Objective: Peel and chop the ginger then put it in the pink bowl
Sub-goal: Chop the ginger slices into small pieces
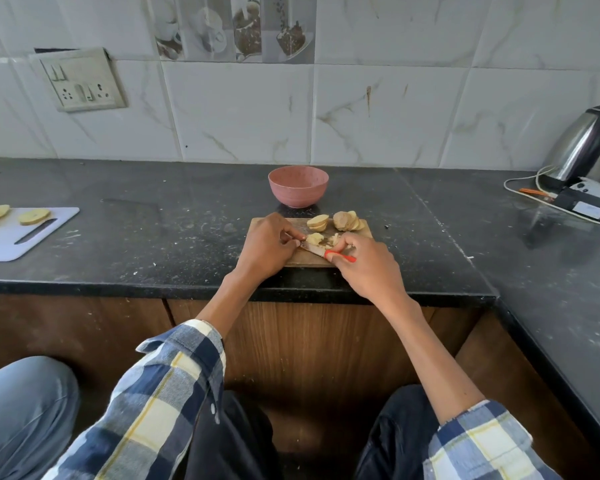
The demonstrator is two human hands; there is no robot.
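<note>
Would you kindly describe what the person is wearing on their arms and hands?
Both arms wear a checked shirt in navy, pale blue, cream and thin yellow lines. The left sleeve and the right sleeve are pushed up, leaving forearms bare. The left hand and right hand are bare; no gloves, rings or watch visible.

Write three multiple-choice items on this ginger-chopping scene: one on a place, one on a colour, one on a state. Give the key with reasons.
1. Where does the pink bowl stand?
A. Behind the wooden board
B. On the white board
C. Beside the kettle

2. What colour is the knife handle?
A. Black
B. Orange-red
C. White

3. What is in the pink bowl?
A. Chopped ginger
B. Water
C. Nothing visible

Key:
1 A: it stands on the counter just beyond the wooden board.
2 B: an orange-red handle shows under the right hand.
3 C: the ginger slices lie on the wooden board near the left hand.
</note>
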